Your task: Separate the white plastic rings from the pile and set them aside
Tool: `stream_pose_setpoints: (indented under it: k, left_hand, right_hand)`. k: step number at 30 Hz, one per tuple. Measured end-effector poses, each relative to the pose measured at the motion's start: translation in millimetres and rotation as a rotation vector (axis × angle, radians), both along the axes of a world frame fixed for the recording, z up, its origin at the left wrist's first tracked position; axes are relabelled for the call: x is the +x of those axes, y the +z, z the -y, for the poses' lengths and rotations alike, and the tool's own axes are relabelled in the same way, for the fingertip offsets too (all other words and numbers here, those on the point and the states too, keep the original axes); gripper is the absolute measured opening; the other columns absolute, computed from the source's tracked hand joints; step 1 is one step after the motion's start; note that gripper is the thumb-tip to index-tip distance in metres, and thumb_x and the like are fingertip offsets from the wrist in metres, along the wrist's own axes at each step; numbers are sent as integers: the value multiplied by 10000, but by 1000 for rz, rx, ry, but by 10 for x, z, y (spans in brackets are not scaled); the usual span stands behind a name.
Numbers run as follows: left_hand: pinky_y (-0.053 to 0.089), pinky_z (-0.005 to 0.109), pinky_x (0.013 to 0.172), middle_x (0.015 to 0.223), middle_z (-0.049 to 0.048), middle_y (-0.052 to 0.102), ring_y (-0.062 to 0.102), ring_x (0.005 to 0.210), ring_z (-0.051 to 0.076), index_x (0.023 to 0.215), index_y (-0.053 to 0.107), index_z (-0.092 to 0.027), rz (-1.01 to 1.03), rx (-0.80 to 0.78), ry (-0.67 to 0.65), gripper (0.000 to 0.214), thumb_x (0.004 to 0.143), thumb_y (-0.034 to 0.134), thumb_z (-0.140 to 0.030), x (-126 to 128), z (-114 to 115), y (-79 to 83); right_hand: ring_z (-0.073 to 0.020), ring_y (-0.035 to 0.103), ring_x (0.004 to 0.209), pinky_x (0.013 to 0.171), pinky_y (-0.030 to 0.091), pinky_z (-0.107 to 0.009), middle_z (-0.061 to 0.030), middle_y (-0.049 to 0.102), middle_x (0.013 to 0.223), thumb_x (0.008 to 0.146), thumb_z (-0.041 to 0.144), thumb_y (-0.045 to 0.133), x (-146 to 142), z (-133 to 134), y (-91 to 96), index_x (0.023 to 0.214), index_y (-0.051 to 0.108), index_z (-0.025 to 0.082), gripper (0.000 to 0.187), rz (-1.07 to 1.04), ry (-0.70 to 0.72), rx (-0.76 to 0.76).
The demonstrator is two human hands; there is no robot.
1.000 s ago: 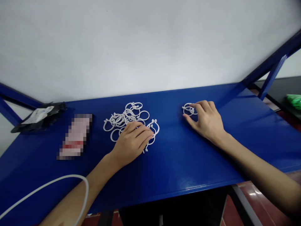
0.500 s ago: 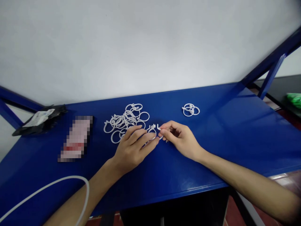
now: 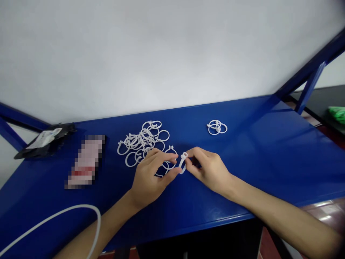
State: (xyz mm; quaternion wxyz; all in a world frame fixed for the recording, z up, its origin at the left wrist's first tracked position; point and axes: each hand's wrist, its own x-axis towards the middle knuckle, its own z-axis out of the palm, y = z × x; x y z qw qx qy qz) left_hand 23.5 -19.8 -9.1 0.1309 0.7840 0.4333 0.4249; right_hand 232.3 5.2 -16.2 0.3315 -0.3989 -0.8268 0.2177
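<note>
A heap of white plastic rings (image 3: 142,142) lies on the blue table (image 3: 256,158) left of centre. My left hand (image 3: 152,176) and my right hand (image 3: 208,169) meet just in front of the heap. Both pinch one white ring (image 3: 182,162) held between their fingertips, a little above the tabletop. A small cluster of white rings (image 3: 217,127) lies apart, further back to the right of my hands.
A blurred-out flat pack (image 3: 85,160) lies left of the heap, and a black pouch with a white label (image 3: 44,141) rests at the far left edge. A white cable (image 3: 54,219) loops over my left forearm. A blue frame strut (image 3: 309,88) rises at the right.
My right hand left the small cluster at the back right and came to the heap. Both hands now pinch one ring and have drawn it slightly toward me.
</note>
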Motion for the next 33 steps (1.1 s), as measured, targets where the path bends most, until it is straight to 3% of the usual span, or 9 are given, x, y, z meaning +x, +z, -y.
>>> stream_pose_setpoints:
  k: [5,9,15,21,26,30,33]
  left_hand:
    - [564,268,722,847,-18,748,666,764,123,981,734,-226,-2,-44,71,82,921,682,-205,40,9,-12]
    - [578,266,704,852,-14,750,686,749,126,957,754,-233,43,-135,121,81,904,694,-218,26,11,11]
    - [573,256,650,829,-7,733,659,695,116,993,780,-249,112,-223,146,117,900,709,-241,50,44,20]
    - [580,279,673,875,-19,776,654,782,131,1012,782,-282,244,-179,71,154,892,730,-202,73,56,-65]
    - [568,302,738,876,-25,757,639,821,130,972,768,-275,300,-127,-28,164,900,709,-140,124,80,-97]
    - [545,302,733,841,-28,726,622,810,131,923,743,-257,233,-42,-89,135,899,710,-128,136,83,-16]
    - [537,325,789,927,-14,742,619,879,150,1018,732,-262,81,55,-53,170,915,690,-133,72,25,35]
  right_hand:
    - [-136,648,663,591,491,-255,-55,712,854,1022,233,476,21,1,-36,968,610,177,155,87,25,61]
    - [-156,684,796,697,533,-277,-56,717,913,1034,298,520,26,-17,-18,997,630,198,154,-70,96,0]
    - [-137,634,720,640,500,-272,-27,687,824,987,345,615,-10,-10,-3,850,635,203,198,-272,124,-139]
    - [-133,626,719,673,505,-281,-15,675,807,972,323,638,-28,16,-27,839,642,203,179,-341,110,-208]
    - [-143,647,754,694,532,-292,-26,687,851,984,273,619,16,47,-24,899,654,207,113,-367,203,-186]
    - [-140,661,786,704,549,-278,-28,682,878,984,233,616,33,44,13,944,646,208,56,-367,276,-121]
    - [-145,669,850,760,566,-284,-42,681,933,1002,246,584,93,-75,61,990,641,207,70,-255,321,-57]
